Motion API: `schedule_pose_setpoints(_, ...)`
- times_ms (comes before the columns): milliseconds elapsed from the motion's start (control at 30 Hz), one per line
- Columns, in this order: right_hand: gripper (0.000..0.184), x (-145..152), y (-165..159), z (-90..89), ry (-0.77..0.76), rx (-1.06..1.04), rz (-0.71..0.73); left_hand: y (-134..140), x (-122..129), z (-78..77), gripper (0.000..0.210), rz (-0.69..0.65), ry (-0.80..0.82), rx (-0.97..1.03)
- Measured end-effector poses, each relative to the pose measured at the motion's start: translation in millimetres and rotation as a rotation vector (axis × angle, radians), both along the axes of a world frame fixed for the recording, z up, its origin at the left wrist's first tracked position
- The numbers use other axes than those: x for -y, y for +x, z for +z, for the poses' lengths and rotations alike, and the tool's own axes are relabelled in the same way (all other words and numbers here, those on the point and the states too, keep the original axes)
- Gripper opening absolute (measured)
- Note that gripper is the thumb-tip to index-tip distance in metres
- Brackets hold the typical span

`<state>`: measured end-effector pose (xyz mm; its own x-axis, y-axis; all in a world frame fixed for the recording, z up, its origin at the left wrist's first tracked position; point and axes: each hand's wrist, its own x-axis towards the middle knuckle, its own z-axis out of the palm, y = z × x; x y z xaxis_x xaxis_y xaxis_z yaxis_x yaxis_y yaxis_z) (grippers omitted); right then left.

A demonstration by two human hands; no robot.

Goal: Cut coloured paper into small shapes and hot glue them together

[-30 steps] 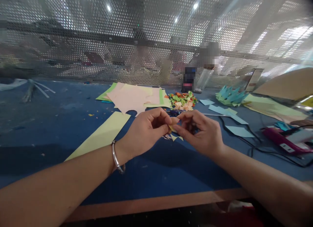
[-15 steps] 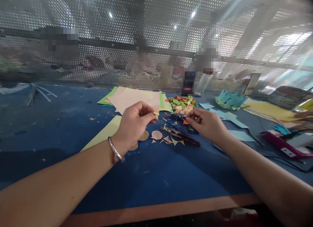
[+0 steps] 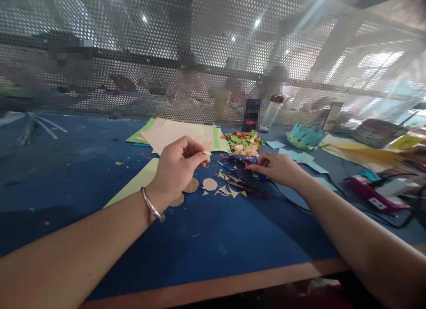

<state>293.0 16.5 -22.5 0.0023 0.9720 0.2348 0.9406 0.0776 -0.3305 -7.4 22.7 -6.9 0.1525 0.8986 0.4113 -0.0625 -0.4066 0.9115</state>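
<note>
My left hand [image 3: 181, 164] pinches a small pale yellow piece of paper [image 3: 207, 155] between thumb and forefinger, raised over the table. My right hand [image 3: 271, 166] is closed, its fingertips against a dark blue corded tool [image 3: 244, 159] that looks like a glue gun, beside a small orange bit [image 3: 246, 165]; what the fingers hold is hidden. Dark-handled scissors [image 3: 251, 190] lie just below. Left of them are a pale pink paper circle [image 3: 209, 184], brownish discs [image 3: 191, 185] partly behind my left hand, and pointed paper scraps [image 3: 223, 191].
Stacked coloured sheets [image 3: 163, 133] lie at the back, beside a pile of curled paper pieces [image 3: 248, 142]. A blue paper crown shape [image 3: 306, 136] stands back right. A purple power strip [image 3: 376, 196] with cables lies right. A perforated metal screen [image 3: 206, 87] closes the rear; another person's hand [image 3: 414, 156] shows far right.
The view has shifted slightly, moving the table items a little left. My left hand keeps its pinch on the yellow paper. My right hand's fingers have lowered slightly beside the blue tool.
</note>
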Motion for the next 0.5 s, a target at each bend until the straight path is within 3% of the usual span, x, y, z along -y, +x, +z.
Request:
schedule_pose_setpoints(233, 0.030, -10.2, 7.8, -5.8, -0.121, -0.264, -0.014, 0.6, -0.6, 0.9, 0.010, 0.026, -0.009, -0.010)
schedule_pose_setpoints(500, 0.026, -5.4, 7.6, -0.2, -0.274, -0.860, -0.007, -0.4, -3.3, 3.0, 0.013, 0.040, -0.010, 0.005)
